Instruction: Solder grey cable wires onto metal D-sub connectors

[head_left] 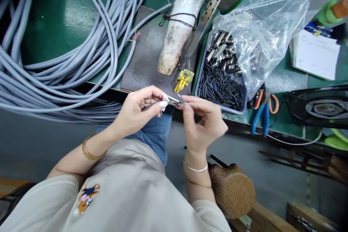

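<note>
- A slim metal connector (173, 100), with a row of small dark contacts along it, is held between the two hands, just off the front edge of the desk (78, 14) and near the front edge of a dark plate.
- Its near end is pinched by the left hand (137, 108), whose thumb and forefinger, tipped with white coverings, are pressed together; a thin green wire (170, 102) is run alongside.
- The far end is met by the thumb and forefinger of the right hand (203, 119); whether connector or wire is grasped there cannot be told, as that area is blurred.
- Both wrists are raised and turned inward, the right forearm being held more upright.
- Beyond, the dark plate (144, 54), smooth and scuffed, is set along the desk's front edge; small yellow clips (183, 81) are laid on it beneath a scorched, plastic-wrapped white tube (179, 29).
- To the right, a blue tray (233, 110) is placed at the front edge, filled with shiny metal shells (221, 49) and short black tubes (221, 87), partly covered by a crinkled clear bag (274, 25).
- Blue-handled pliers (259, 117) are left overhanging the edge.
- The desk's left side is covered by looped, smooth grey cables (108, 52).
</note>
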`<state>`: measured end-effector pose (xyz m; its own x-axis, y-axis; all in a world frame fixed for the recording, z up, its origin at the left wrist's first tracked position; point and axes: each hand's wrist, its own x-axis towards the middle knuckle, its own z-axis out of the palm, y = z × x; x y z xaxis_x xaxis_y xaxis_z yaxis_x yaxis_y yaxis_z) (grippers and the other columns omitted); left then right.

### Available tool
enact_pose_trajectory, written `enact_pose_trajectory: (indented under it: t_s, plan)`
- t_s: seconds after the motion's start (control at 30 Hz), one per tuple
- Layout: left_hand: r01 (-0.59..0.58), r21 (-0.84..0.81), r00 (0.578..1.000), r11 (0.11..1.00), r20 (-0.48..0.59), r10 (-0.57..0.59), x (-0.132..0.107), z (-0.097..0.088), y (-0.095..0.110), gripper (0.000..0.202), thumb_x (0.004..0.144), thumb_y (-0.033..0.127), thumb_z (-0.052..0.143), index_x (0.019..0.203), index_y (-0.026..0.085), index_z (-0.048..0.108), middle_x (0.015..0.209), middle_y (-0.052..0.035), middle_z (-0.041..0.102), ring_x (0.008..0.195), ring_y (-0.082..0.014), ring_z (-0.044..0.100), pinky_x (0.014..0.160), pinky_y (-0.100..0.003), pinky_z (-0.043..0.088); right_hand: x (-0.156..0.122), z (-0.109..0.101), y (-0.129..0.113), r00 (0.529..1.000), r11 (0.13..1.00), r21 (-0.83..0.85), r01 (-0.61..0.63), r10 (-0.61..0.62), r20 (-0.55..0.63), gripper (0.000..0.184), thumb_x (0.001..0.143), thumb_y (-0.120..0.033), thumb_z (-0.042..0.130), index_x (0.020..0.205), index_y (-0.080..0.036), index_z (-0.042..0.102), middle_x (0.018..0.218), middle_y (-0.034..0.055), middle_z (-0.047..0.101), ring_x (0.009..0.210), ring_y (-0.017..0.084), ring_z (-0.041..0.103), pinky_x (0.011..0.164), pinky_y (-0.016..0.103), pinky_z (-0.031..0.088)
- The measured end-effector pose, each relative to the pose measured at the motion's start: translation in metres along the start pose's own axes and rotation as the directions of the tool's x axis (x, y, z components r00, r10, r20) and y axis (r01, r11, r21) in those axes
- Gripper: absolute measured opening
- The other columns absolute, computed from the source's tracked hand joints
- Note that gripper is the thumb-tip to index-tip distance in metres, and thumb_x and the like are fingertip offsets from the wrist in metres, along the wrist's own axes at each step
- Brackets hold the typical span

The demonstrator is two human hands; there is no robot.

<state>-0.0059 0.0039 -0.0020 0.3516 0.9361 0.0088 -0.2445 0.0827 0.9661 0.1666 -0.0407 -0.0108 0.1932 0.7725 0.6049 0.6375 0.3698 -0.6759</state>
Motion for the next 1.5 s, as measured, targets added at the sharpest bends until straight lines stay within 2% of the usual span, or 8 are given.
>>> enact_pose_trajectory:
  t_s: [0.1,0.3,0.4,0.53,0.73,0.97,1.23,1.5]
  plan:
    - [-0.043,-0.006,0.999,0.999,0.001,0.043,0.0,0.001,0.0,0.015,0.084,0.025,0.079,0.085,0.015,0.067,0.074,0.0005,0.067,0.06,-0.0066,0.065,0.058,-0.015,0.057,-0.002,0.005,0.004,0.995,0.998,0.053,-0.034,0.028,0.099,0.01,0.09,-0.014,0.072,0.091,-0.023,0.066,0.1,0.0009,0.079,0.087,0.015,0.078,0.071,0.028,0.064]
    - [-0.037,0.066,0.992,0.997,-0.122,0.045,0.004,0.006,-0.005,0.01,0.082,0.019,0.075,0.08,0.015,0.065,0.075,0.0007,0.067,0.059,-0.0072,0.067,0.058,-0.016,0.057,0.0,0.016,0.008,0.989,0.986,-0.069,0.149,-0.149,-0.001,0.016,0.089,-0.012,0.071,0.096,-0.025,0.067,0.102,0.0008,0.08,0.092,0.016,0.078,0.081,0.032,0.065]
    - [-0.09,0.157,0.972,0.983,-0.201,0.121,0.008,0.009,-0.01,0.007,0.08,0.015,0.072,0.078,0.015,0.065,0.075,0.0008,0.066,0.058,-0.0065,0.064,0.054,-0.015,0.053,0.001,0.019,0.009,0.99,0.989,-0.044,0.139,-0.139,0.016,0.014,0.09,-0.012,0.07,0.093,-0.024,0.064,0.104,0.002,0.08,0.093,0.016,0.078,0.081,0.031,0.065]
    - [-0.169,0.302,0.938,0.938,-0.244,0.247,0.013,0.013,-0.014,0.006,0.08,0.012,0.07,0.076,0.015,0.066,0.073,0.0012,0.066,0.059,-0.0063,0.06,0.053,-0.015,0.049,0.004,0.02,0.011,0.993,0.994,0.008,0.109,-0.109,0.037,0.014,0.09,-0.011,0.068,0.092,-0.023,0.062,0.107,0.0033,0.079,0.096,0.016,0.077,0.083,0.032,0.065]
    - [-0.289,0.457,0.883,0.841,-0.213,0.419,0.017,0.015,-0.015,0.011,0.079,0.006,0.065,0.076,0.016,0.065,0.075,0.0018,0.067,0.065,-0.0065,0.06,0.062,-0.016,0.05,0.012,0.02,0.011,0.992,0.992,0.036,0.124,-0.125,0.034,0.016,0.088,-0.009,0.069,0.09,-0.023,0.061,0.109,0.0039,0.079,0.096,0.017,0.077,0.082,0.032,0.065]
    - [-0.278,0.515,0.876,0.811,-0.211,0.434,0.022,0.016,-0.014,0.013,0.078,0.005,0.065,0.076,0.017,0.061,0.073,0.0025,0.065,0.063,-0.0063,0.059,0.06,-0.017,0.049,0.016,0.022,0.014,0.991,0.991,0.031,0.128,-0.129,0.032,0.016,0.088,-0.009,0.071,0.089,-0.023,0.062,0.105,0.0022,0.079,0.094,0.017,0.077,0.081,0.032,0.065]
    - [-0.324,0.484,0.866,0.813,-0.195,0.461,0.022,0.017,-0.008,0.013,0.08,0.005,0.066,0.078,0.018,0.063,0.075,0.0021,0.065,0.065,-0.0071,0.061,0.062,-0.017,0.051,0.021,0.017,0.01,0.987,0.987,-0.03,0.159,-0.158,0.031,0.017,0.086,-0.01,0.075,0.089,-0.023,0.065,0.105,0.0021,0.08,0.093,0.018,0.077,0.08,0.033,0.066]
    - [-0.17,0.425,0.933,0.889,-0.221,0.285,0.018,0.014,-0.01,0.011,0.077,0.007,0.066,0.075,0.017,0.062,0.07,0.0033,0.06,0.06,-0.0059,0.056,0.054,-0.015,0.044,0.015,0.016,0.012,0.956,0.95,-0.121,0.289,-0.279,0.097,0.017,0.087,-0.01,0.073,0.089,-0.023,0.062,0.107,0.005,0.081,0.091,0.016,0.079,0.08,0.026,0.065]
